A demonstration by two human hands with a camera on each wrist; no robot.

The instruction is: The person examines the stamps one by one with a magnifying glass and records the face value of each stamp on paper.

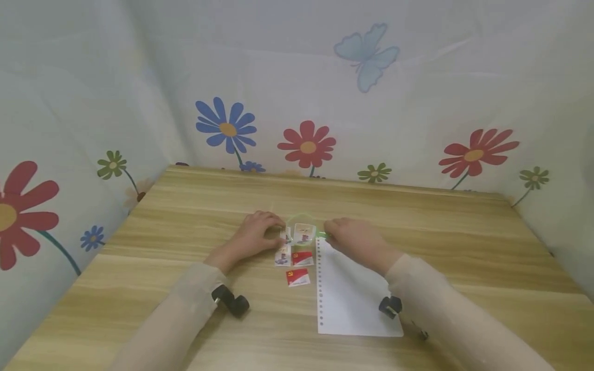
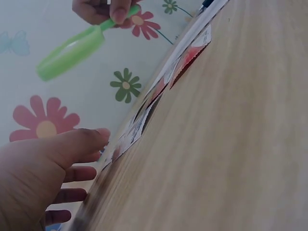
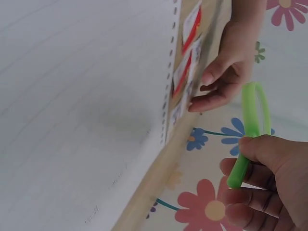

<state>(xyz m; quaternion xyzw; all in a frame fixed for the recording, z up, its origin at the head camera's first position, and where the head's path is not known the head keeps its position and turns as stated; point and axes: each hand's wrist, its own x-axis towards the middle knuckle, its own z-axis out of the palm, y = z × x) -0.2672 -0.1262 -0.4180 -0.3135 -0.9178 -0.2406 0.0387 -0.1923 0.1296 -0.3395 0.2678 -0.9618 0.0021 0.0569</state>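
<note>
My right hand (image 1: 357, 239) grips the handle of a green magnifying glass (image 2: 72, 54), thumb against fingers. In the head view its round lens sits over the upper stamps, one of which, a pale stamp (image 1: 303, 233), shows through it. The left wrist view has the glass raised above the table. My left hand (image 1: 252, 236) is at the left edge of the stamps, thumb and fingers apart; whether a fingertip touches one I cannot tell. Below lie another pale stamp (image 1: 282, 257), a red-and-white stamp (image 1: 302, 258) and a second red-and-white stamp (image 1: 297, 277).
A white loose-leaf sheet (image 1: 355, 299) with punched holes along its left side lies right of the stamps, under my right forearm. The wooden table (image 1: 139, 263) ends at a white curtain (image 1: 278, 67) printed with flowers and a butterfly. Black cameras are strapped to both wrists.
</note>
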